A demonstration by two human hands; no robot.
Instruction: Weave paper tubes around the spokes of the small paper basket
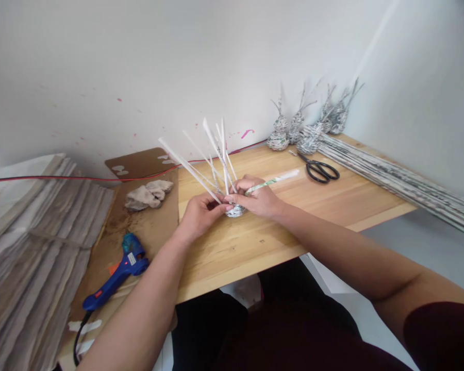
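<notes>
A small round woven paper base [236, 210] sits on the wooden table, with several white rolled-paper sticks [187, 166] rising out of it and fanning apart. My left hand [205, 211] grips its left side, thumb and fingers pinched at the rim. From the right, my right hand [255, 196] is closed on a paper strip [274, 181], white with some green, whose loose end points up to the right. Both hands' fingertips meet at the near rim and hide part of the weave.
Black scissors [321, 171] lie to the right. Several finished woven paper pieces [278, 135] stand by the wall, near a bundle of long paper rolls [394, 180]. At left are a blue glue gun [118, 275], a crumpled rag [149, 195] and stacked newspapers [42, 247].
</notes>
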